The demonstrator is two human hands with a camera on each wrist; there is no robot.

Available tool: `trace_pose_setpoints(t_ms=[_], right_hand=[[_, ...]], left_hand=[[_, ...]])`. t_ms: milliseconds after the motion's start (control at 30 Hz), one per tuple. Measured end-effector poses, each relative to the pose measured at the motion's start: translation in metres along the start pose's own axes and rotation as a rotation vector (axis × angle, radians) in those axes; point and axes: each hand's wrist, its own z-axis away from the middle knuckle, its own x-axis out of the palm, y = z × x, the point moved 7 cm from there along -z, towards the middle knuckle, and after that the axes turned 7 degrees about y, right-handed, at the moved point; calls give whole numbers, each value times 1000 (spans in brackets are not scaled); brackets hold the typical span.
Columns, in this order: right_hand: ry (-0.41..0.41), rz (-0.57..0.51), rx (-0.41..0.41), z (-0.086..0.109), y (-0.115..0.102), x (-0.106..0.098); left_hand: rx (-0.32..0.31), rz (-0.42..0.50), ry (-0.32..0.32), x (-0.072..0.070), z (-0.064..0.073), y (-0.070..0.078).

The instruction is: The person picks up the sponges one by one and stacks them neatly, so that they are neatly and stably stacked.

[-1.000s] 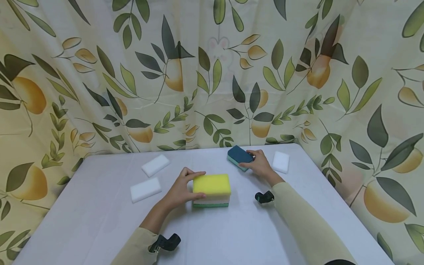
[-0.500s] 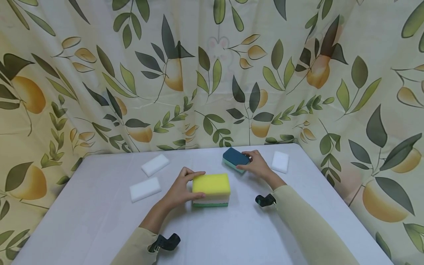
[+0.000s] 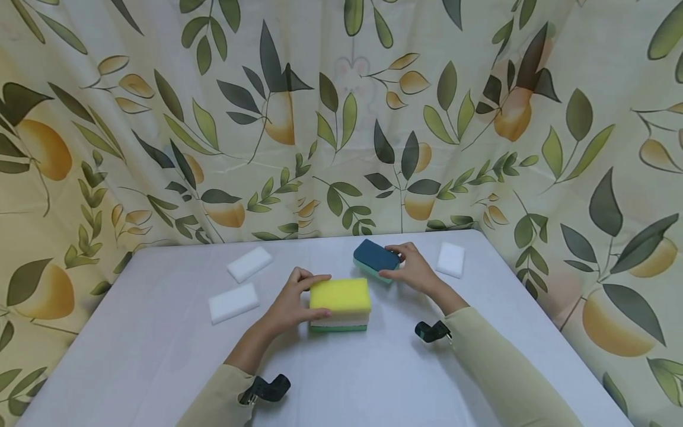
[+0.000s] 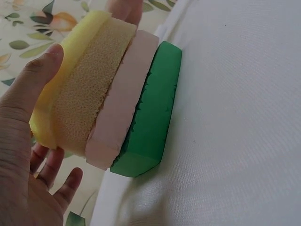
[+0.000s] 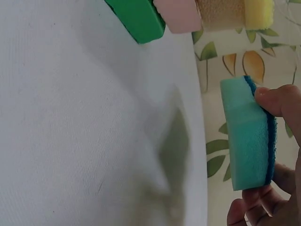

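My left hand (image 3: 290, 305) holds the yellow-and-beige sponge (image 3: 340, 295) on top of a stack, thumb on the near side and fingers at the far side. Under it lie a pink block (image 4: 123, 94) and a green block (image 4: 153, 108) that rests on the table. Behind the stack and to its right, my right hand (image 3: 418, 270) pinches a scouring sponge (image 3: 376, 256) with a dark blue top and teal foam. In the right wrist view this scouring sponge (image 5: 247, 136) is between thumb and fingers, above the table, its shadow apart from it.
Two white foam pads, one farther back (image 3: 249, 264) and one nearer (image 3: 233, 303), lie to the left on the white-covered table (image 3: 160, 356). Another white pad (image 3: 450, 260) lies right of my right hand. A leaf-and-fruit curtain (image 3: 341, 148) hangs behind the table's back edge.
My right hand has carried the blue-and-teal scouring sponge to the left, toward the back of the stack. The left hand stays in place on the yellow-and-beige sponge.
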Motion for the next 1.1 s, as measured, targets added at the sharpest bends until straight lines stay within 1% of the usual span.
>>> trace_pose_setpoints(t_ms=[200, 367, 567, 733, 1100], right_hand=[[-4, 1, -23, 5, -13, -2], [-11, -4, -41, 8, -22, -6], [-26, -23, -74, 14, -35, -12], [-38, -36, -111, 20, -46, -16], [-44, -63, -171, 32, -53, -23]], left_hand=[[3, 8, -6, 0, 0, 1], [19, 9, -7, 0, -1, 0], [37, -2, -5, 0, -2, 0], [35, -2, -4, -1, -1, 1], [14, 28, -23, 0, -1, 3]])
